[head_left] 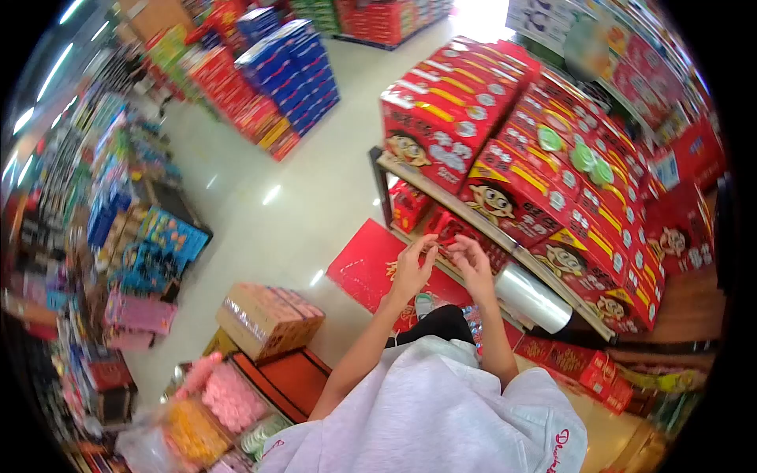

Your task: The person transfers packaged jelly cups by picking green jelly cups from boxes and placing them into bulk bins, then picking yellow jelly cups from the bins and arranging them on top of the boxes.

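Note:
My left hand [415, 265] and my right hand [471, 263] are raised in front of my body, fingertips turned toward each other with a small gap between. The fingers of both are bent inward in a loose pinch. Anything between them is too thin or small to make out. Just right of my right hand, a roll of clear plastic [533, 298] lies along the shelf edge. Behind the hands are red packages [461, 230] on a lower shelf. A red mat [367, 264] covers the floor beyond my left hand.
Red drink cartons [505, 201] fill the rack at right, with green round items [584, 158] on top. A cardboard box [268, 319] and bins of pink packets [233, 398] stand at left. Blue cartons [292, 79] are stacked across the aisle.

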